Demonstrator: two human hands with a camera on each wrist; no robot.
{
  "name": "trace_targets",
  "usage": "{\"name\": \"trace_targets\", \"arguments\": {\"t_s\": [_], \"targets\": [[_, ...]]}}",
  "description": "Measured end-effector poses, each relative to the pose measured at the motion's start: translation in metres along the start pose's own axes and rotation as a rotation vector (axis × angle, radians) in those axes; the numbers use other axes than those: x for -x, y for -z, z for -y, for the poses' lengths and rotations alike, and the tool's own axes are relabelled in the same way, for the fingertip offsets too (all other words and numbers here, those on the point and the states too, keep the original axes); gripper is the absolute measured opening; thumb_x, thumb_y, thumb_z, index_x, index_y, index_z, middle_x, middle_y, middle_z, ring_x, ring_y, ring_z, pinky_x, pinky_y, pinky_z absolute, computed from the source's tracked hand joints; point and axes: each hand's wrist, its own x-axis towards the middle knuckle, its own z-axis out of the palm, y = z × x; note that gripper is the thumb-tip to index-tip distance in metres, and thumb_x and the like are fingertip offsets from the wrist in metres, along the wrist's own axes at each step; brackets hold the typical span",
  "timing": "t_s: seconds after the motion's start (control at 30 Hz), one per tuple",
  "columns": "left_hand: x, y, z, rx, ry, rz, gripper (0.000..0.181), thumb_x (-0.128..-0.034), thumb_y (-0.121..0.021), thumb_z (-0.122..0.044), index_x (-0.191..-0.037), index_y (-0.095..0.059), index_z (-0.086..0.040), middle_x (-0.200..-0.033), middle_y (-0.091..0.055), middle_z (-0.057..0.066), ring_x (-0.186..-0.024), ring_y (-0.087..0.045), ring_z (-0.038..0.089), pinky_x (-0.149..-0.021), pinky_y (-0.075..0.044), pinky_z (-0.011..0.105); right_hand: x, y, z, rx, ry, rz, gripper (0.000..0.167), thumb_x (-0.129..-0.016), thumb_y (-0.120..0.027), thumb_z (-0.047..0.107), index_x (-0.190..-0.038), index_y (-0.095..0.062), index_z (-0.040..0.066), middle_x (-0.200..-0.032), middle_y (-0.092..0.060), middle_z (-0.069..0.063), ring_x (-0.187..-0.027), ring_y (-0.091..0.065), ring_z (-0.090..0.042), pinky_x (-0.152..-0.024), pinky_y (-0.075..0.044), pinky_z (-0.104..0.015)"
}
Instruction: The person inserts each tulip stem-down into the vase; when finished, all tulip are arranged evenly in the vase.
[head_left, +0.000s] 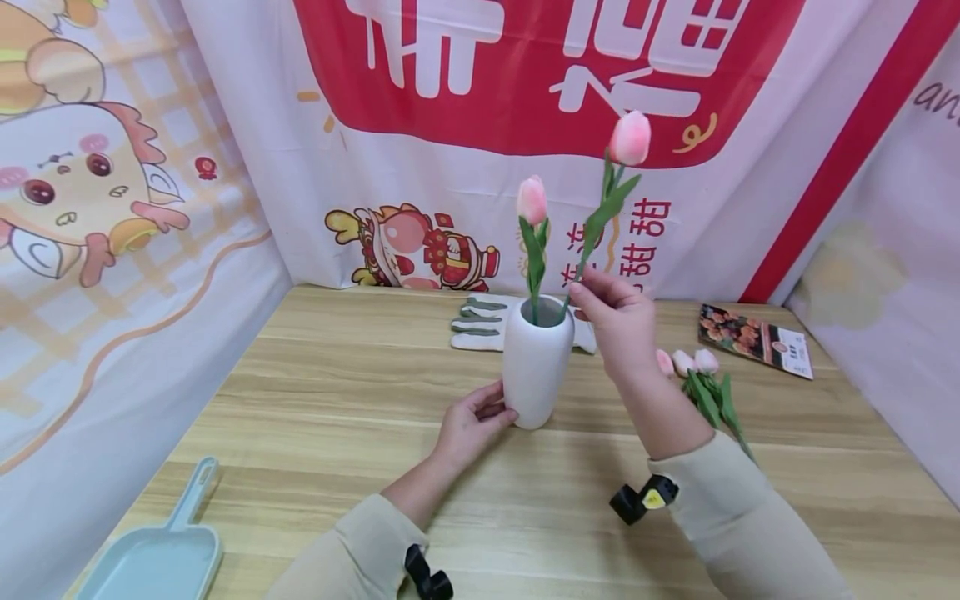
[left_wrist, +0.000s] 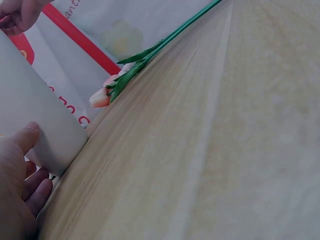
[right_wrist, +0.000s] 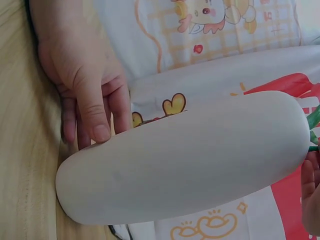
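1. Pink tulip [head_left: 609, 205], probably artificial, leans above the right side of the white vase [head_left: 536, 367]. Its bloom is high over the vase, and its stem slants down to the vase's mouth; how deep the lower end sits is hidden.
2. Right hand [head_left: 618, 321]: its grip pinches the stem between thumb and fingers, just above and right of the vase's rim.
3. Left hand [head_left: 468, 425]: its grip is curled against the vase's lower left side, thumb toward the front, fingers behind, close to the desk [head_left: 337, 375].
4. Handling, as a judgement: the flower should weigh very little, its stem springy and bendable, its petals and leaves softer and easily creased. The bare stem below the leaves looks the best place to pinch.
5. Upright and smooth, the vase is likely ceramic: heavier, rather slippery, breakable if tipped. A low hold suits steadying it.
6. Around the vase: another tulip [head_left: 534, 250] stands inside it; loose tulips [head_left: 708, 392] lie to its right, with a printed packet [head_left: 756, 340] beyond them; gloves [head_left: 480, 321] lie behind it; a pale blue dustpan [head_left: 157, 558] sits to its left, nearer the person.
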Motion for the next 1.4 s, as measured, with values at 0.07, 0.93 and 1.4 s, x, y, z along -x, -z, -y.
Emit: {"name": "trace_targets", "arguments": {"t_s": [0.07, 0.93, 1.4], "targets": [[0.000, 0.000, 0.000, 0.001, 0.002, 0.000, 0.049, -0.0842, -0.076, -0.006, -0.130, -0.060, 0.001, -0.126, -0.065, 0.022, -0.112, -0.066, 0.036, -0.091, -0.059, 0.032, 0.000, 0.000, -0.001, 0.041, -0.015, 0.021, 0.037, -0.089, -0.073, 0.013, -0.122, -0.065, -0.001, -0.087, -0.070, 0.012, -0.082, -0.065, -0.003, -0.077, -0.059, -0.016], [0.001, 0.000, 0.000, -0.010, -0.019, -0.002, 0.050, -0.0833, -0.076, -0.005, -0.130, -0.059, 0.002, -0.124, -0.066, 0.023, -0.110, -0.067, 0.036, -0.090, -0.059, 0.030, -0.002, 0.010, -0.006, 0.167, -0.077, 0.160, 0.041, -0.092, -0.070, 0.019, -0.130, -0.061, 0.008, -0.101, -0.065, 0.011, -0.100, -0.059, -0.009, -0.084, -0.055, -0.011], [0.000, -0.001, 0.001, -0.020, -0.021, -0.013, 0.048, -0.0840, -0.076, -0.007, -0.129, -0.060, 0.001, -0.123, -0.066, 0.022, -0.110, -0.067, 0.036, -0.090, -0.059, 0.030, 0.007, 0.084, -0.018, 0.154, -0.047, 0.063, 0.031, -0.088, -0.074, 0.017, -0.118, -0.070, 0.017, -0.093, -0.068, 0.017, -0.088, -0.061, 0.001, -0.071, -0.053, -0.007]]}}
